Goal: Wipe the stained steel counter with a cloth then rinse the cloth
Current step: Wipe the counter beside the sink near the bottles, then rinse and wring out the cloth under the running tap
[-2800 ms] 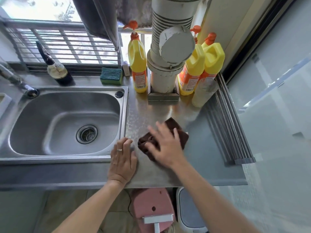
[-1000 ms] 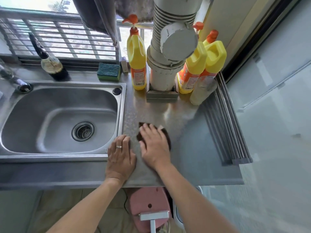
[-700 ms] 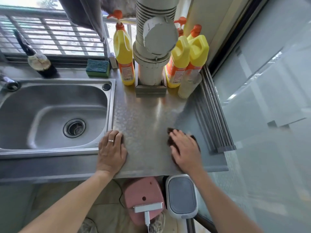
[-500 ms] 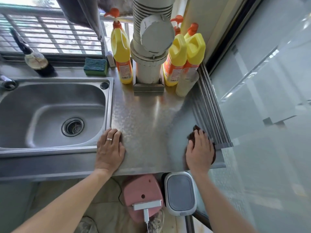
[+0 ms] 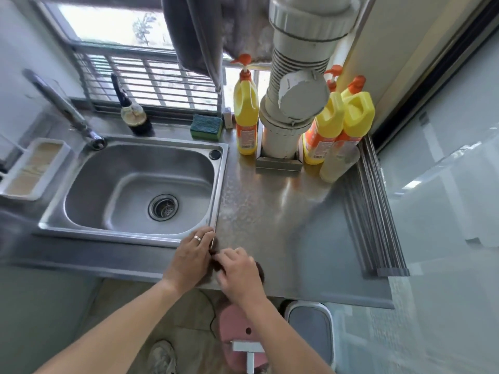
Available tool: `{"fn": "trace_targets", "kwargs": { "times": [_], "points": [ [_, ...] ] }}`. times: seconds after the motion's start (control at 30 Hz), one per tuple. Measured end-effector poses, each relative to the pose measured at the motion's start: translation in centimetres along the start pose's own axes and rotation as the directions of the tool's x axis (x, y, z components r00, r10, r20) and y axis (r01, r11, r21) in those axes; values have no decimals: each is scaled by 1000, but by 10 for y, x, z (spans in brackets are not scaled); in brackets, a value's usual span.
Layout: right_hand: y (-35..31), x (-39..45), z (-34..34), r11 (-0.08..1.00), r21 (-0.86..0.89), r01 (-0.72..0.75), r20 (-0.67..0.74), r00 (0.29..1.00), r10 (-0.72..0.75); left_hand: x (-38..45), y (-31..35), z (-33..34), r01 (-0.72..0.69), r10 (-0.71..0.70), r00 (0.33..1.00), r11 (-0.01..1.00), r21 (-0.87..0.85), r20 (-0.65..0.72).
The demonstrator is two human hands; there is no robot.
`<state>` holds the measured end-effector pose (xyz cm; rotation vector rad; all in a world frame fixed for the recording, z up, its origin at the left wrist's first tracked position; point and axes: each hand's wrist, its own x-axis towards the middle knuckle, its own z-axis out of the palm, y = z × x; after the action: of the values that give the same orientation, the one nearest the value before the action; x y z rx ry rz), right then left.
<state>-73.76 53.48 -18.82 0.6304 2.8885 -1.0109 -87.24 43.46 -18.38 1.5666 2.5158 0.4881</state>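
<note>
We press the dark cloth [image 5: 259, 268] flat under our right hand [image 5: 239, 273] beside the left hand [image 5: 190, 259], fingers [image 5: 229, 253] spread narrow, best kept flat on the tabletop [image 5: 283, 220].

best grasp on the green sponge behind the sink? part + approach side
Pinch the green sponge across its two long faces, coming from above and the front. It stands on edge against the window ledge, so its top edge is exposed; the yellow bottle and a small item crowd its right end, but the left end is free.
</note>
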Motion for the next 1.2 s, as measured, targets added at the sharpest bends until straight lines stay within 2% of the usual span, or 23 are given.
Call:
{"fn": "trace_targets", "kwargs": {
  "times": [0.07, 0.1, 0.13, 0.17, 0.2, 0.23, 0.27, 0.3, 0.37, 0.43, 0.53, 0.6, 0.7, 0.87, 0.93, 1.0, 1.2],
  "points": [
    [-12, 12, -6, 943, 302, -139, 56, 990, 129, -5, -12, -16, 62, -62, 998, 998, -8, -23],
    [-19, 21, -11, 855, 457, -243, 75, 969, 235, -6, -20, -24, 103, -103, 994, 995, -16, -39],
    [-28, 32, -15, 712, 617, -335, 99, 931, 351, -8, -30, -32, 143, -144, 988, 989, -23, -51],
    [-37, 45, -18, 514, 767, -384, 139, 881, 452, -8, -41, -39, 182, -183, 981, 983, -27, -66],
    [-47, 60, -22, 261, 883, -391, 217, 831, 512, -8, -53, -47, 219, -221, 972, 975, -34, -84],
    [-58, 75, -25, -21, 926, -377, 336, 798, 501, -7, -67, -54, 260, -263, 960, 965, -46, -94],
    [-67, 90, -29, -240, 901, -361, 433, 785, 444, -4, -81, -62, 307, -311, 946, 950, -58, -89],
    [-75, 105, -30, -380, 861, -339, 478, 794, 374, -2, -97, -70, 349, -353, 932, 935, -61, -78],
    [-88, 135, -28, -506, 810, -297, 481, 829, 284, 5, -132, -84, 404, -407, 912, 913, -59, -54],
    [-102, 164, -17, -560, 761, -326, 517, 827, 221, 17, -174, -96, 443, -446, 894, 893, -72, -35],
    [-128, 209, 11, -519, 723, -456, 626, 751, 213, 43, -236, -109, 533, -543, 839, 835, -138, -42],
    [-144, 240, 30, -445, 738, -507, 653, 704, 281, 64, -273, -115, 572, -588, 804, 806, -152, -91],
    [-161, 288, 54, -384, 768, -513, 636, 679, 366, 98, -323, -124, 545, -547, 811, 835, -72, -205],
    [-174, 352, 78, -427, 763, -485, 637, 679, 366, 134, -375, -133, 477, -477, 831, 876, -73, -288],
    [-176, 369, 83, -430, 756, -494, 644, 681, 349, 136, -381, -131, 432, -487, 826, 870, -236, -283],
    [-179, 380, 84, -422, 754, -503, 645, 691, 328, 135, -384, -128, 388, -514, 819, 823, -414, -254],
    [-182, 394, 83, -481, 748, -458, 627, 727, 282, 142, -381, -123, 444, -667, 726, 640, -627, -167]
  ]
}}
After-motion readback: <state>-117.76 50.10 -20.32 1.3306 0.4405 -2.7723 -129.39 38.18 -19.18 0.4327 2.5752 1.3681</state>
